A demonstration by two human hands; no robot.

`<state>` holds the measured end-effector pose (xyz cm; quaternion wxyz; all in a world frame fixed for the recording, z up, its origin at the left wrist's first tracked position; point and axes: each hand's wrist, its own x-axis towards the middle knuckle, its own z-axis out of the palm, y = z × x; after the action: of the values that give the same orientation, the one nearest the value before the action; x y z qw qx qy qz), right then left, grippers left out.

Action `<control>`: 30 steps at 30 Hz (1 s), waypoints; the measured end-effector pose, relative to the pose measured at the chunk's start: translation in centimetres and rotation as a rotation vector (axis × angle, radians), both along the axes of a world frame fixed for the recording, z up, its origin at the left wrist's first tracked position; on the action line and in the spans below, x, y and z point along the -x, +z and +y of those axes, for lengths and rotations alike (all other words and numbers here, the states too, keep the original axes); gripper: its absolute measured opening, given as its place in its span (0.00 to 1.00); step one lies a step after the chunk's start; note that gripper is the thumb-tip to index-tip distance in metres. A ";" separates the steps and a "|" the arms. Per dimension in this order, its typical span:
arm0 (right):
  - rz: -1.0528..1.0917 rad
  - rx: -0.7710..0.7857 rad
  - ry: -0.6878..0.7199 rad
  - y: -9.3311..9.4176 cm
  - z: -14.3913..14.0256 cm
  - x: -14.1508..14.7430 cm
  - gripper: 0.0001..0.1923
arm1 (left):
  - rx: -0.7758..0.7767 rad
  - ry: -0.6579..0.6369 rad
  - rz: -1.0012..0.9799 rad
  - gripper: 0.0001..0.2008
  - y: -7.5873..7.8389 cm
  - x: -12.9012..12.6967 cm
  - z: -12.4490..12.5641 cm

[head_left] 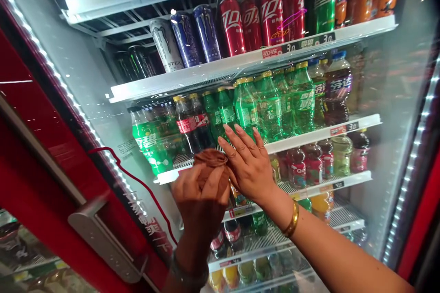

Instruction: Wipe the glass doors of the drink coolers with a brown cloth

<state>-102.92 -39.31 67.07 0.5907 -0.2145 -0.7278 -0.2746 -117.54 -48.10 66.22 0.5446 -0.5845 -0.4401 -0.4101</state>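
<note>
- Cloth (210,158), brown and bunched, is the thing to watch in the head view: I have it pinched up in a wad, so if my grip loosens, a loose fold could slip out and drop past the shelves.
- My right hand (246,160) is bare and unclenched, fingers spread and reaching up and left; I cannot tell whether its palm presses on glass or only hovers.
- If there is a pane there, a damp or greasy palm could smear it; if there is none, a careless push could knock the green bottles (247,107) that show just beyond my fingertips.
- The gold bangle (292,219) on my right wrist could scrape or clink should I swing that forearm inward.
- With both hands this close, my fingers could bump each other if I moved the wad quickly to the right.
- My left hand (201,187) grasps the cloth, which pokes out above its knuckles.
- The cloth lies just left of my right hand, near its thumb side; whether they touch I cannot tell. Behind it shows the front edge of the bottle shelf (323,135).
</note>
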 end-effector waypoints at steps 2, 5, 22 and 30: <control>0.000 0.010 -0.001 0.0 0.0 0.0 0.30 | -0.060 -0.040 0.095 0.17 2.5 0.2 0.4; 0.000 0.016 -0.007 -0.1 0.0 0.0 0.33 | 0.049 -0.152 0.086 0.18 4.6 0.2 0.6; 0.015 -0.005 0.064 -0.6 0.2 -0.1 0.33 | -0.169 -0.047 -0.230 0.19 3.0 -0.7 1.2; -0.013 -0.003 0.138 -1.0 0.4 -0.6 0.28 | -0.089 -0.081 -0.254 0.15 -1.5 -3.5 1.2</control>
<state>-102.33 -38.90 66.11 0.6037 -0.1612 -0.7443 -0.2355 -114.05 -46.91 64.74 0.4928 -0.5207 -0.4628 -0.5214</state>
